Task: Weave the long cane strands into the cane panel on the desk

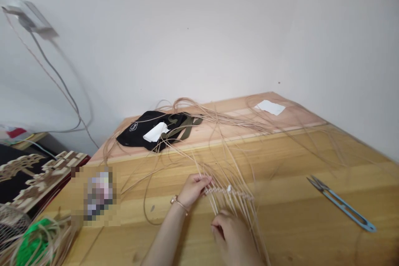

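Observation:
A small woven strip of pale rattan strands (229,193) lies on the wooden table (280,216), with long loose strands fanning toward the wall. My left hand (195,189), a bracelet on its wrist, pinches the left end of the weave with closed fingers. My right hand (232,237) is closed over the strands at the near side of the weave; its fingertips are mostly hidden and blurred.
Thread snips with a blue handle (343,204) lie to the right. A black bag (156,131) with a white paper sits at the table's back left, another white paper (270,107) at the back. A green bundle (33,245) and a patterned board (37,174) lie to the left.

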A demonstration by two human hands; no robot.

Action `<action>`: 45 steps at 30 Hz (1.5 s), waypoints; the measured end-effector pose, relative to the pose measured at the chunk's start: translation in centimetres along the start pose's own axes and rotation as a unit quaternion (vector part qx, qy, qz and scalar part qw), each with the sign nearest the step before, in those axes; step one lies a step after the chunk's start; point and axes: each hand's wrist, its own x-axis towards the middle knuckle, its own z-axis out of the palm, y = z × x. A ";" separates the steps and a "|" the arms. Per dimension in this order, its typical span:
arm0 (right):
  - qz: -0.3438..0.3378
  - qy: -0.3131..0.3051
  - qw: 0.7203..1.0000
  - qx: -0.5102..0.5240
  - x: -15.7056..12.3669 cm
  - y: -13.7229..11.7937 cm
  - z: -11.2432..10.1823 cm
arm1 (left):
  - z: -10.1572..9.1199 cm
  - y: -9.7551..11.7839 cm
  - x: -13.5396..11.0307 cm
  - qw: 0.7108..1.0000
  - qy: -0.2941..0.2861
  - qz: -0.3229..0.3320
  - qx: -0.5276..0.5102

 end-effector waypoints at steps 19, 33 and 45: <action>-0.014 -0.039 0.998 0.047 -0.9 0.9 -0.8 | -0.2 0.3 -0.3 0.998 0.001 -0.019 -0.057; 0.027 0.126 0.989 0.076 -1.9 1.9 -1.9 | 0.7 1.7 -0.6 0.982 -0.145 -0.112 -0.038; 0.056 0.022 0.974 0.219 -1.5 1.9 -3.2 | 0.5 1.4 -0.3 0.987 -0.141 -0.038 -0.064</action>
